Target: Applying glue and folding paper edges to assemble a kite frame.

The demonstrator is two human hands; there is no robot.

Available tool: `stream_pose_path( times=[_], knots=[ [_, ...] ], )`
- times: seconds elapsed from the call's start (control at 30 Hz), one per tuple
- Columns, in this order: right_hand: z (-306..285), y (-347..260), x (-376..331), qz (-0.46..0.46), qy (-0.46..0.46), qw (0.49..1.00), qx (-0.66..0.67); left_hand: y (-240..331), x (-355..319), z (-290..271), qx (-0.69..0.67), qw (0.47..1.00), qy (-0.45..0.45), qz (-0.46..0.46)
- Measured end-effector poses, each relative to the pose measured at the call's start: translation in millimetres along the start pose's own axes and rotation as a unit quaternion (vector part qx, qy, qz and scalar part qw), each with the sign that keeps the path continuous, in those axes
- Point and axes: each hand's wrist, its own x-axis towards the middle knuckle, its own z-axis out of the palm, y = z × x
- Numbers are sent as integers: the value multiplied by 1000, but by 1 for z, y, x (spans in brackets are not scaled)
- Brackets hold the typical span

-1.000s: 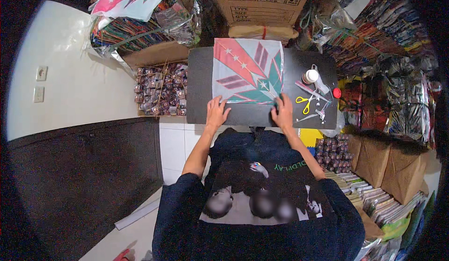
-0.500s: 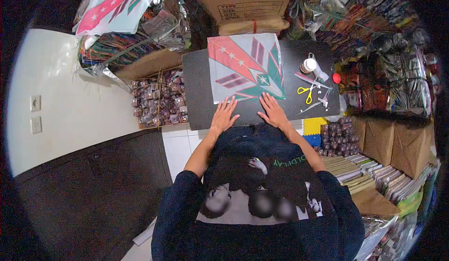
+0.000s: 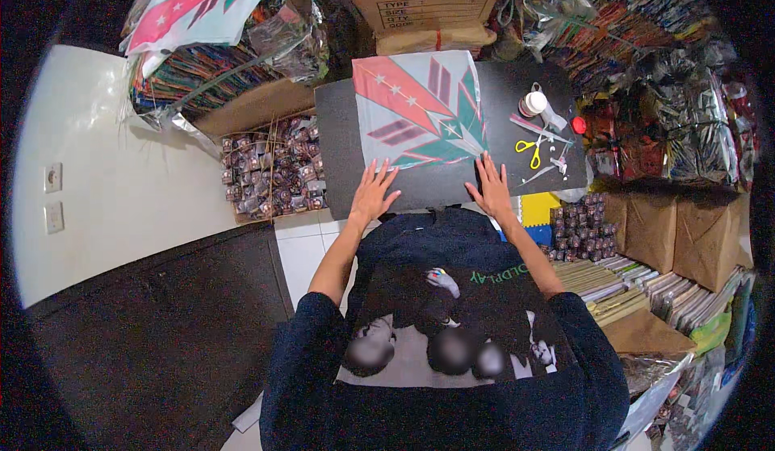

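Sheet [image 3: 417, 112], squarish, seemingly thin cloth, on matte tabletop [image 3: 339, 128]

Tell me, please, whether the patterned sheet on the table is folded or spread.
Spread: the patterned sheet lies flat, its red-green design visible.

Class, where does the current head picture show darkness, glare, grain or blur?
Head view, darkness: black corners; head view, glare: glints on the plastic-wrapped bundles at right; head view, grain: speckle over the dark shirt; head view, blur: round patches on the shirt print, though left hand and right hand look fairly sharp.
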Motion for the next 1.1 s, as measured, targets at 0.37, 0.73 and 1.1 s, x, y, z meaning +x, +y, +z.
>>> stream_pose_path(
  times=[0.37, 0.73, 1.1],
  knots=[
    [-20, 3, 10, 32, 41, 991, 123, -20, -31, 5, 62, 987, 32, -142],
    [-21, -1, 8, 28, 105, 992, 58, 17, -20, 6, -17, 990, 90, -107],
    [7, 38, -2, 144, 214, 957, 131, 21, -3, -1, 35, 995, 52, -80]
  ],
)
